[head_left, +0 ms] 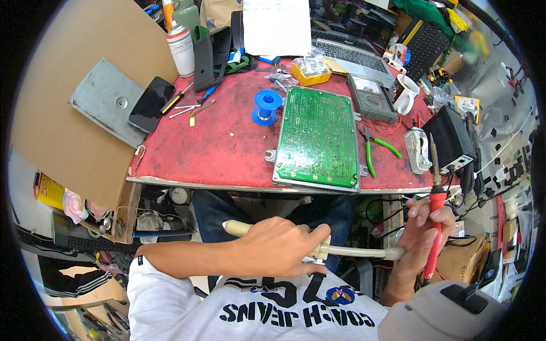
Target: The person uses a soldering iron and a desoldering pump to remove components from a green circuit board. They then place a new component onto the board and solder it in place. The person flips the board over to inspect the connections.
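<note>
My left hand (281, 241) is wrapped round the cream barrel of a solder sucker (238, 228), held sideways above my lap. Its nozzle points left, and the plunger rod (361, 252) stretches right to the palm of my right hand (420, 241). That same hand grips the red handle of a soldering iron (436, 213), whose metal tip points up and away from me. Beyond them, on the red work surface, lies a green circuit board (315, 136) in a metal frame. Neither tool touches the board.
A blue solder spool (266, 108) stands left of the board. Green-handled cutters (378, 149), an analog multimeter (371, 98), a white mug (405, 95) and a black box-shaped unit (446, 139) are to its right. A laptop (347, 54) sits behind; a phone (152, 105) lies far left.
</note>
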Demonstrator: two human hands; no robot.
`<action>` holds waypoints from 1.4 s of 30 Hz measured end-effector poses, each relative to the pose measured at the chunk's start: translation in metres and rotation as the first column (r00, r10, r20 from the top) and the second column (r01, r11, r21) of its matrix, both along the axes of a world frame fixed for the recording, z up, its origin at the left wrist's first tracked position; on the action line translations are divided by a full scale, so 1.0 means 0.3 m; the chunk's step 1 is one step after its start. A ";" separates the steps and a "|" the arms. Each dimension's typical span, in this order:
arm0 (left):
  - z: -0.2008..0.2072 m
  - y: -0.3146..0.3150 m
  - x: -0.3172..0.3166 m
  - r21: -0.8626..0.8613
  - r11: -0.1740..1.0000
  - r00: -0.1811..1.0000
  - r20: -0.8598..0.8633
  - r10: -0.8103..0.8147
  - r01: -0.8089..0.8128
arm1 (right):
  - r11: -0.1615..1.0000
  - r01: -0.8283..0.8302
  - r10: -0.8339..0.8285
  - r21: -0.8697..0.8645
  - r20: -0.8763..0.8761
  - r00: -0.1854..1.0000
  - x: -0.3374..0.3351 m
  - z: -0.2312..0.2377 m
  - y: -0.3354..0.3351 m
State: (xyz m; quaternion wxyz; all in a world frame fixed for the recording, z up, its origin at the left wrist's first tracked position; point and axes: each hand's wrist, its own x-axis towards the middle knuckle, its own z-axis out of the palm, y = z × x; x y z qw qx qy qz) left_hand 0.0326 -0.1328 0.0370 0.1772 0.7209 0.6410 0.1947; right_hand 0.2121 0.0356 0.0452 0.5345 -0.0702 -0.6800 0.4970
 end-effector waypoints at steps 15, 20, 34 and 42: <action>0.044 -0.021 -0.228 0.147 0.887 0.892 0.197 0.407 -0.437 | 0.983 -0.104 0.103 -0.151 -0.012 0.995 -0.125 -0.092 0.176; 0.075 0.126 -0.398 0.217 0.840 0.820 0.436 0.372 -0.497 | 0.988 0.115 -0.107 -0.103 0.079 0.991 -0.179 -0.231 0.161; 0.056 0.230 -0.450 0.108 0.935 0.867 0.421 0.265 -0.338 | 0.987 0.156 -0.140 -0.048 0.238 0.961 -0.203 -0.204 0.062; 0.054 0.261 -0.427 0.148 0.924 0.902 0.316 0.294 -0.352 | 0.988 0.149 -0.135 -0.037 0.250 0.959 -0.210 -0.205 0.058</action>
